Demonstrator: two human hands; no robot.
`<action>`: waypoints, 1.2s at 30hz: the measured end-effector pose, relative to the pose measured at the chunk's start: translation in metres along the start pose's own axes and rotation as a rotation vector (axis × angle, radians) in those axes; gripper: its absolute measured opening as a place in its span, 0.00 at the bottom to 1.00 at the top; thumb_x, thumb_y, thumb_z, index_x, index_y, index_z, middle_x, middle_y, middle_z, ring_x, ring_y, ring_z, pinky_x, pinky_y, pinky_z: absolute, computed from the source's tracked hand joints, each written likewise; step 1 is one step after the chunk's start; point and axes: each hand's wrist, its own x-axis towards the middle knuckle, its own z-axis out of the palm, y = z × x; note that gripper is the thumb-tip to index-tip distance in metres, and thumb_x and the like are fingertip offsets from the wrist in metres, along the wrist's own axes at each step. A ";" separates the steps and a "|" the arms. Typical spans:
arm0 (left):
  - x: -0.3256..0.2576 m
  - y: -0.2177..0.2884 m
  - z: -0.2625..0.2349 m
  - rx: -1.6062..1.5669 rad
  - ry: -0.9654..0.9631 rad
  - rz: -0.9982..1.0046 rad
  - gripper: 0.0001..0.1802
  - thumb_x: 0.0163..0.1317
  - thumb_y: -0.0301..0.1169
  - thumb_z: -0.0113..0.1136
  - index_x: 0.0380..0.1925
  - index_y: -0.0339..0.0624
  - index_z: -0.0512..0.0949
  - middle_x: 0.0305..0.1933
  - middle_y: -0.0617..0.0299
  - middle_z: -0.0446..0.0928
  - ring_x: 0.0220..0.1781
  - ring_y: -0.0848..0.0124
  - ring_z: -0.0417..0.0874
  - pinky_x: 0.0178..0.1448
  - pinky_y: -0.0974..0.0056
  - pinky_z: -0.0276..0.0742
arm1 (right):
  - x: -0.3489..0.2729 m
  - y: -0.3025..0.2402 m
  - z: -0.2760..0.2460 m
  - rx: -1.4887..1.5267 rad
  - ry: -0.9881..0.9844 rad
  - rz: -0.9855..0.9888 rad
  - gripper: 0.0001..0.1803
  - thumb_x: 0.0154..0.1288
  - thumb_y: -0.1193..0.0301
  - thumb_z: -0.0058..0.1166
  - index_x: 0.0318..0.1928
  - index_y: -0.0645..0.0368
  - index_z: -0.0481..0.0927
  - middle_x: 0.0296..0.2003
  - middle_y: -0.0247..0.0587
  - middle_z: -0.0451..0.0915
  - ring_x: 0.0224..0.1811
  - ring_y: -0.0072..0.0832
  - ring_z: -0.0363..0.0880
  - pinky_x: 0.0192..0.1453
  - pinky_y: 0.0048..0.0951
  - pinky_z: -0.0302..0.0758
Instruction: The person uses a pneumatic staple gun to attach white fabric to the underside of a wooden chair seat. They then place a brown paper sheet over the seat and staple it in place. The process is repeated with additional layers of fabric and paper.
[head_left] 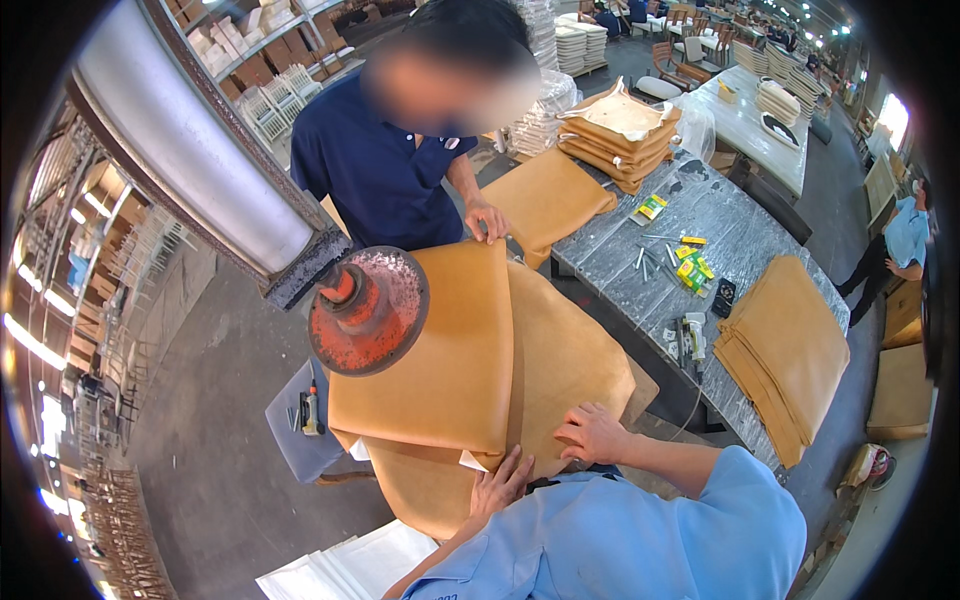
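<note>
A tan leather-like cover (450, 350) is wrapped over a squared, padded piece beneath the round orange-red pad (368, 310) of a press. A wide tan sheet (565, 345) spreads under and beside it. My left hand (500, 482) is at the near corner, fingers stretched against the edge beside a small white flap (472, 461). To the right, my right hand (592, 433) rests on the sheet with its fingers apart and slightly bent. Across from me, a co-worker's hand (486, 220) touches the far corner of the cover. What lies under the cover is hidden.
On the right, a grey table (640, 260) bears folded tan covers (785, 350), small yellow-green boxes (692, 270) and a staple gun (690, 340). Another staple gun (312, 410) lies on a grey-blue surface at left. White sheets (350, 565) are stacked near me.
</note>
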 end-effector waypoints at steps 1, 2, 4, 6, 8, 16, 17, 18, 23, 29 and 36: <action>0.000 0.000 0.000 0.000 0.011 0.007 0.38 0.70 0.35 0.68 0.81 0.67 0.72 0.85 0.57 0.71 0.69 0.43 0.86 0.77 0.36 0.74 | 0.001 0.000 0.000 -0.004 -0.006 0.002 0.23 0.67 0.48 0.72 0.55 0.44 0.89 0.54 0.37 0.81 0.60 0.43 0.79 0.65 0.48 0.75; 0.000 0.000 0.000 -0.004 0.009 0.003 0.38 0.70 0.35 0.68 0.81 0.67 0.72 0.85 0.57 0.71 0.69 0.43 0.86 0.77 0.36 0.74 | 0.001 -0.001 0.000 -0.007 -0.012 0.003 0.23 0.67 0.48 0.72 0.56 0.44 0.89 0.54 0.37 0.81 0.60 0.43 0.79 0.65 0.48 0.75; 0.000 0.001 -0.001 -0.017 0.005 -0.002 0.38 0.70 0.35 0.68 0.80 0.66 0.72 0.85 0.56 0.72 0.68 0.44 0.87 0.77 0.36 0.74 | 0.000 0.000 0.000 -0.013 -0.019 0.008 0.23 0.67 0.48 0.72 0.56 0.44 0.89 0.54 0.37 0.81 0.60 0.43 0.79 0.66 0.49 0.76; 0.000 0.001 -0.002 -0.010 -0.008 -0.008 0.38 0.70 0.34 0.68 0.80 0.66 0.72 0.85 0.56 0.72 0.67 0.44 0.88 0.77 0.37 0.74 | 0.000 -0.001 0.001 -0.014 -0.017 0.010 0.23 0.67 0.47 0.72 0.56 0.44 0.89 0.54 0.37 0.81 0.61 0.43 0.79 0.66 0.49 0.76; 0.000 0.001 -0.004 -0.010 -0.008 -0.004 0.38 0.70 0.34 0.67 0.80 0.65 0.72 0.85 0.55 0.71 0.67 0.44 0.88 0.77 0.37 0.74 | 0.001 -0.001 0.001 -0.003 -0.017 0.011 0.23 0.67 0.47 0.72 0.56 0.44 0.89 0.54 0.37 0.81 0.61 0.43 0.79 0.66 0.49 0.76; 0.000 0.002 -0.004 -0.041 -0.004 -0.009 0.37 0.71 0.33 0.66 0.80 0.65 0.72 0.86 0.55 0.69 0.73 0.42 0.83 0.78 0.36 0.73 | 0.000 0.000 0.002 -0.009 0.007 -0.001 0.24 0.66 0.47 0.73 0.56 0.44 0.89 0.54 0.38 0.81 0.59 0.44 0.80 0.65 0.49 0.76; 0.000 0.002 -0.004 -0.042 -0.005 -0.015 0.36 0.71 0.34 0.66 0.80 0.65 0.72 0.86 0.55 0.69 0.73 0.42 0.83 0.78 0.36 0.73 | 0.000 0.000 0.001 -0.002 -0.004 0.009 0.23 0.67 0.48 0.73 0.56 0.44 0.89 0.54 0.38 0.81 0.60 0.44 0.80 0.65 0.49 0.76; 0.000 0.002 -0.003 -0.042 -0.005 -0.020 0.36 0.72 0.34 0.66 0.80 0.65 0.73 0.86 0.55 0.69 0.73 0.42 0.83 0.78 0.35 0.73 | 0.001 0.000 0.001 0.006 -0.014 0.018 0.23 0.67 0.48 0.72 0.56 0.44 0.89 0.55 0.38 0.81 0.61 0.44 0.79 0.66 0.49 0.76; -0.001 0.000 -0.002 -0.043 -0.005 -0.024 0.36 0.72 0.34 0.66 0.80 0.66 0.73 0.86 0.55 0.69 0.73 0.41 0.83 0.78 0.34 0.73 | 0.001 -0.001 0.001 -0.008 0.014 -0.001 0.23 0.66 0.48 0.73 0.55 0.44 0.89 0.53 0.38 0.81 0.59 0.44 0.80 0.64 0.49 0.77; 0.000 0.001 -0.002 -0.046 0.013 -0.017 0.35 0.73 0.35 0.65 0.80 0.66 0.73 0.86 0.55 0.70 0.71 0.40 0.85 0.77 0.36 0.75 | 0.000 -0.001 0.001 -0.006 0.017 0.005 0.24 0.65 0.48 0.74 0.55 0.44 0.89 0.53 0.38 0.81 0.58 0.45 0.80 0.64 0.49 0.77; -0.007 0.003 -0.002 -0.040 -0.013 -0.035 0.35 0.72 0.35 0.66 0.79 0.66 0.74 0.86 0.55 0.70 0.70 0.40 0.85 0.76 0.36 0.76 | -0.004 -0.004 0.006 -0.009 0.003 0.014 0.24 0.65 0.47 0.74 0.55 0.44 0.90 0.53 0.38 0.81 0.57 0.45 0.81 0.63 0.49 0.77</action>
